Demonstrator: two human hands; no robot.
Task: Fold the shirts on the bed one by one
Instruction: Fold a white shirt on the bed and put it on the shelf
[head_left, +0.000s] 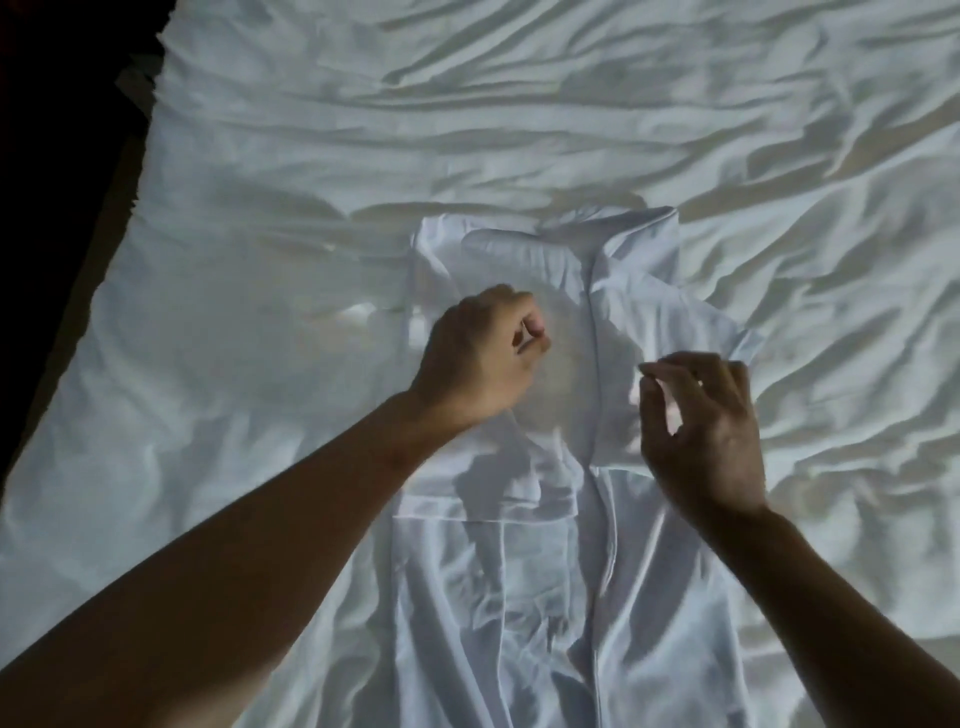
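Observation:
A white shirt (524, 561) lies lengthwise on the bed, collar end away from me, its button placket running down the middle. Its right side is folded inward near the top. My left hand (480, 358) is a tight fist on the shirt's upper left part, fingers curled into the cloth. My right hand (701, 431) hovers over the upper right part and pinches a fold of the shirt between thumb and fingertips. The fabric under both hands is partly hidden.
A wrinkled white bed sheet (519, 114) spreads out around the shirt on all sides. The bed's left edge (119, 218) runs diagonally, with dark floor beyond it. No other shirts are in view.

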